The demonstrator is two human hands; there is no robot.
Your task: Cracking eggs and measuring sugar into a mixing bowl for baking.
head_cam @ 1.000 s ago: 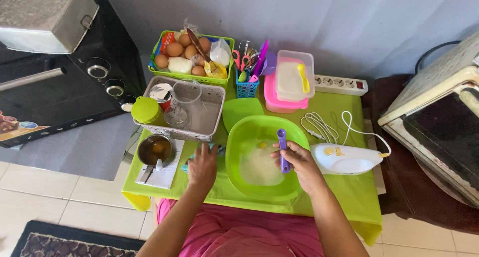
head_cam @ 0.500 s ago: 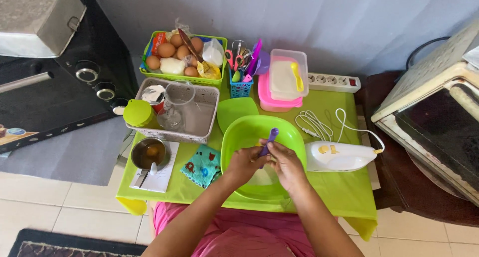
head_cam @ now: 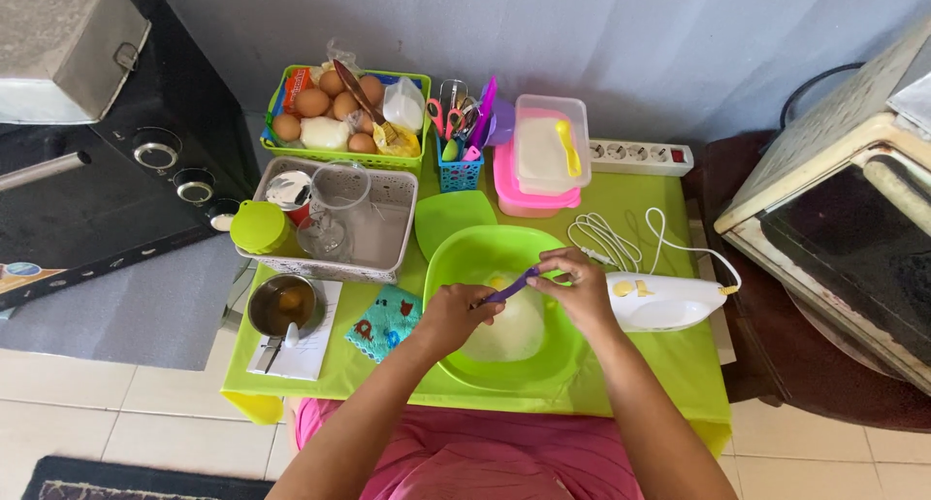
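Head view: we find both hands over the green bowl [head_cam: 504,311], which sits on the green table [head_cam: 669,354] with pale flour or dough [head_cam: 509,330] at its bottom. The left hand [head_cam: 451,316] and the right hand [head_cam: 582,287] are each closed on one end of a purple spatula [head_cam: 511,287], held level above the pale mass. We cannot tell whether the fingers are wiping the blade or only holding it.

Just right of the bowl lies a white hand mixer [head_cam: 664,301], its cord [head_cam: 611,238] looped behind it. To the left lie a patterned cloth [head_cam: 386,321] and a small metal cup [head_cam: 281,304] on white paper.

We judge that the work goes best with the spatula kept over the bowl's middle, so that whatever drops lands inside, and with the wrists clear of the rim, to keep the bowl from tipping.
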